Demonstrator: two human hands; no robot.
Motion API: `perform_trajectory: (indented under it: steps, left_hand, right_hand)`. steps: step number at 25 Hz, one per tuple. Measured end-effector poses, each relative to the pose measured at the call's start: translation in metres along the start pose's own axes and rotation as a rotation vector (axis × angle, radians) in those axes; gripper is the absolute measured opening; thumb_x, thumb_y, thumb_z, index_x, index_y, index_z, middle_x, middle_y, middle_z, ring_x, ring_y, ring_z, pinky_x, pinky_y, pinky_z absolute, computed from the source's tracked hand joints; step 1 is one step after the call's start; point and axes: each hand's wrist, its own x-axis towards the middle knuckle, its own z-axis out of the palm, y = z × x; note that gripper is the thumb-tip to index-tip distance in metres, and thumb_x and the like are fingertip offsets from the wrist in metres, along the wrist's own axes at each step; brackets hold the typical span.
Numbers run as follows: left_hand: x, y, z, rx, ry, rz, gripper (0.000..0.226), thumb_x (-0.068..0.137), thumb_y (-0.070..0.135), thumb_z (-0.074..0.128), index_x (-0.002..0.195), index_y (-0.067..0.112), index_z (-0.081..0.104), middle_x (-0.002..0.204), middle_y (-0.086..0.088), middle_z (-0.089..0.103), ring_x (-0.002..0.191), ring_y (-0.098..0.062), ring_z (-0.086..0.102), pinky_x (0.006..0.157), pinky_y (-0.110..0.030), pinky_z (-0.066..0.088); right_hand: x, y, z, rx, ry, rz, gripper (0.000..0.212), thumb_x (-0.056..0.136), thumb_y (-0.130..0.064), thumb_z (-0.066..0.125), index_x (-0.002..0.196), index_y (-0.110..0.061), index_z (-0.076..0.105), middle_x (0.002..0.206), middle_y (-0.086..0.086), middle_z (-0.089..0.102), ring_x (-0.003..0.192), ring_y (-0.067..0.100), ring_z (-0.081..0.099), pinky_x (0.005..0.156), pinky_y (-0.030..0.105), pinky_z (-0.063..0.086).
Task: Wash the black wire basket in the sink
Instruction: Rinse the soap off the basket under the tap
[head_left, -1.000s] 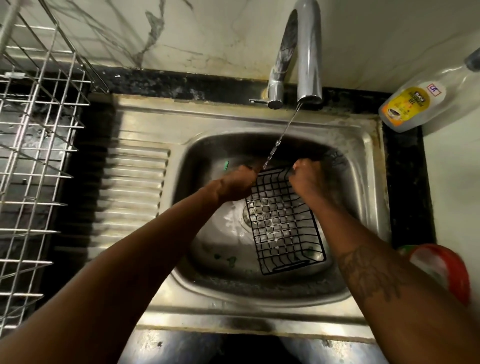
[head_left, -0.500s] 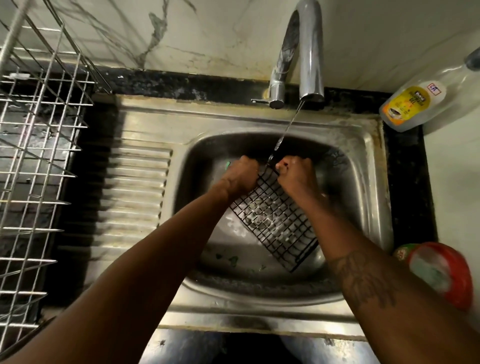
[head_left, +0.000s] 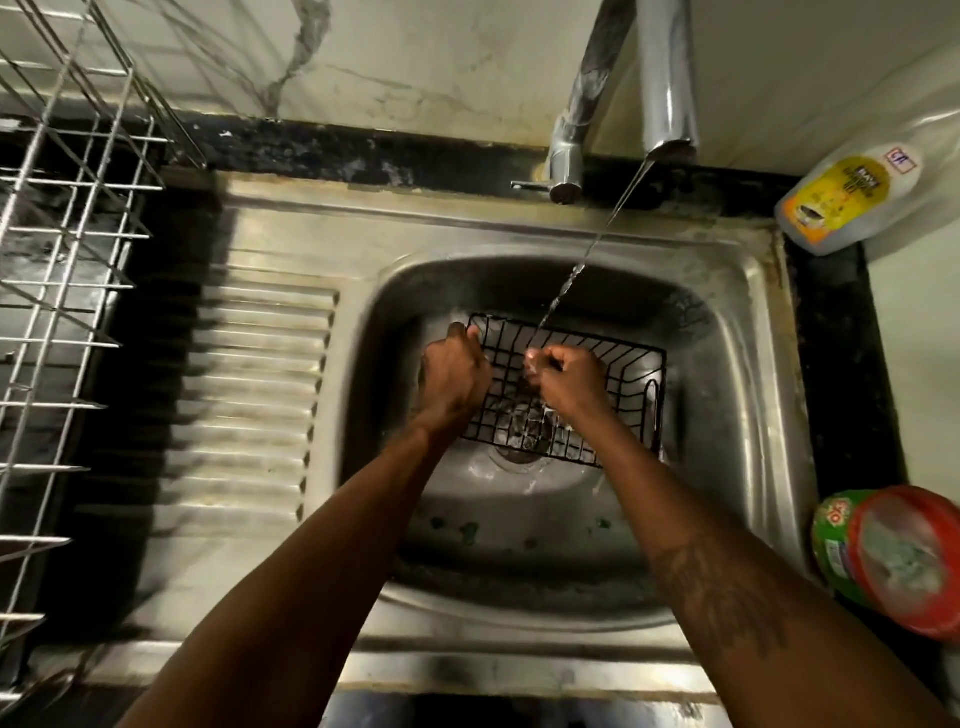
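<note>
Turned since before, the black wire basket (head_left: 618, 387) lay sideways inside the shiny steel sink (head_left: 737, 364). The left hand (head_left: 454, 371) gripped its rim (to steady it); the right hand (head_left: 569, 382) pinched wires under the thin water stream (head_left: 597, 241) for rinsing.

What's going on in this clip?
A person is washing a black wire basket in the sink. The left hand grips its left end. The right hand pinches the wires near the middle, where water from the tap lands. The basket is over the drain.
</note>
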Motion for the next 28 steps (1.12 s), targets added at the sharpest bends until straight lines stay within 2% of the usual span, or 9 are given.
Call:
perform_trajectory:
  steps: [4, 8, 11, 14, 18, 20, 22, 25, 28]
  left_hand:
    - [0.007, 0.004, 0.003, -0.059, 0.178, -0.025, 0.045, 0.109, 0.033, 0.034, 0.074, 0.015, 0.056, 0.057, 0.008, 0.047, 0.048, -0.003, 0.044, 0.049, -0.019, 0.03]
    - [0.007, 0.004, 0.002, -0.121, 0.292, 0.051, 0.048, 0.108, 0.029, 0.039, 0.066, 0.013, 0.054, 0.054, 0.003, 0.051, 0.046, -0.012, 0.047, 0.047, -0.017, 0.03]
    - [0.008, 0.003, 0.004, -0.093, 0.339, 0.046, 0.048, 0.108, 0.031, 0.037, 0.079, 0.005, 0.065, 0.077, -0.017, 0.068, 0.071, -0.035, 0.062, 0.065, -0.035, 0.037]
    - [0.012, -0.003, 0.012, -0.1, 0.38, 0.044, 0.049, 0.107, 0.035, 0.036, 0.082, 0.006, 0.066, 0.084, -0.018, 0.07, 0.077, -0.037, 0.063, 0.066, -0.033, 0.033]
    - [0.012, 0.001, 0.016, -0.131, 0.385, 0.059, 0.049, 0.107, 0.035, 0.038, 0.073, 0.009, 0.063, 0.077, -0.015, 0.069, 0.068, -0.03, 0.056, 0.064, -0.031, 0.028]
    - [0.013, 0.0, 0.017, -0.083, 0.395, 0.074, 0.048, 0.107, 0.032, 0.04, 0.077, 0.005, 0.066, 0.084, -0.021, 0.071, 0.075, -0.038, 0.06, 0.068, -0.037, 0.034]
    - [0.012, 0.001, 0.017, -0.034, 0.435, 0.135, 0.044, 0.106, 0.025, 0.044, 0.077, 0.002, 0.067, 0.082, -0.024, 0.07, 0.073, -0.043, 0.062, 0.065, -0.039, 0.034]
    - [0.007, 0.008, 0.015, -0.002, 0.433, 0.173, 0.042, 0.106, 0.022, 0.044, 0.079, -0.001, 0.067, 0.084, -0.027, 0.07, 0.074, -0.047, 0.063, 0.066, -0.045, 0.041]
    - [0.008, 0.007, 0.016, 0.036, 0.427, 0.18, 0.042, 0.107, 0.022, 0.042, 0.086, -0.001, 0.07, 0.089, -0.026, 0.072, 0.079, -0.046, 0.064, 0.069, -0.044, 0.04]
  right_hand:
    - [0.034, 0.018, -0.007, 0.378, 0.066, 0.198, 0.019, 0.096, -0.001, 0.057, 0.093, -0.017, 0.068, 0.099, 0.006, 0.072, 0.081, 0.015, 0.069, 0.071, 0.028, 0.058]
    - [0.052, 0.005, 0.002, 0.942, -0.077, 0.282, 0.019, 0.101, -0.003, 0.047, 0.103, -0.007, 0.065, 0.095, 0.01, 0.074, 0.088, 0.019, 0.072, 0.079, 0.031, 0.06]
    - [0.04, 0.006, 0.017, 0.588, -0.408, 0.218, 0.025, 0.099, 0.003, 0.048, 0.114, -0.002, 0.067, 0.108, 0.015, 0.075, 0.098, 0.026, 0.073, 0.083, 0.035, 0.062]
    - [0.057, 0.002, 0.001, 0.279, -0.608, 0.168, 0.023, 0.101, -0.002, 0.055, 0.12, -0.003, 0.066, 0.114, 0.016, 0.073, 0.102, 0.027, 0.073, 0.08, 0.037, 0.062]
    - [0.064, -0.001, 0.01, 0.627, -0.283, 0.117, 0.017, 0.1, -0.006, 0.058, 0.114, -0.003, 0.067, 0.109, 0.016, 0.073, 0.105, 0.03, 0.072, 0.08, 0.032, 0.062]
    - [0.048, 0.004, 0.027, 0.698, -0.363, 0.18, 0.023, 0.099, 0.0, 0.056, 0.12, 0.0, 0.065, 0.11, 0.015, 0.073, 0.103, 0.026, 0.072, 0.086, 0.035, 0.06]
    - [0.039, 0.005, 0.025, 0.468, -0.517, 0.168, 0.023, 0.098, 0.003, 0.055, 0.119, 0.001, 0.066, 0.112, 0.018, 0.073, 0.099, 0.026, 0.074, 0.083, 0.039, 0.062]
    - [0.055, -0.009, 0.012, 0.484, -0.296, 0.119, 0.012, 0.098, 0.001, 0.057, 0.102, -0.003, 0.068, 0.111, 0.022, 0.072, 0.086, 0.024, 0.075, 0.074, 0.036, 0.063]
    - [0.053, -0.002, 0.023, 0.725, -0.207, 0.114, 0.015, 0.098, 0.0, 0.058, 0.108, -0.004, 0.068, 0.112, 0.019, 0.073, 0.091, 0.023, 0.074, 0.086, 0.038, 0.061]
